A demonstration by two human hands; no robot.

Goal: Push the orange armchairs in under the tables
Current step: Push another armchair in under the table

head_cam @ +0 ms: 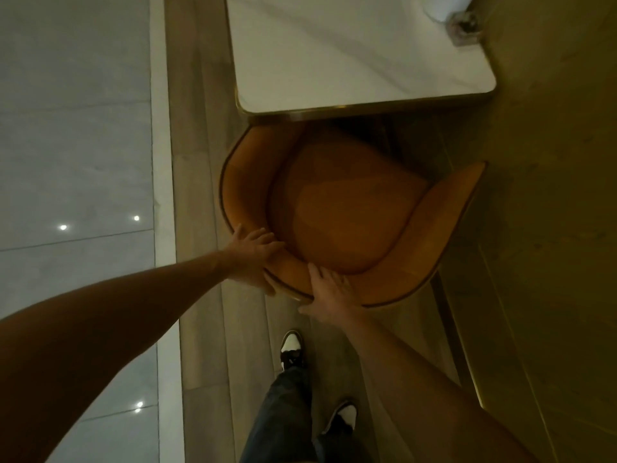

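Two bare hands rest on the curved back of an orange armchair point(337, 208), seen from above by a head-worn camera. The left hand point(254, 253) grips the back's left part, its fingers point(263, 235) together and curled over the top edge onto the inner face, the thumb on the outer side. The right hand point(329, 292) sits just beside it at the middle of the back, fingers point(330, 277) laid close together over the rim, thumb spread along the outer edge. Both forearms are bare.

The armchair stands directly in front of a white marble-look tabletop point(350, 55) with a gold rim. The front of the seat and the left armrest tip reach under the tabletop's near edge; most of the seat and the right armrest are outside it. The chair is turned slightly, its right armrest angled away to the right.

Below the hands, the person's dark trouser leg point(280, 416) and two black-and-white shoes point(292, 347) stand on a wood-look floor point(200, 329). Pale glossy tiles point(73, 128) lie to the left.
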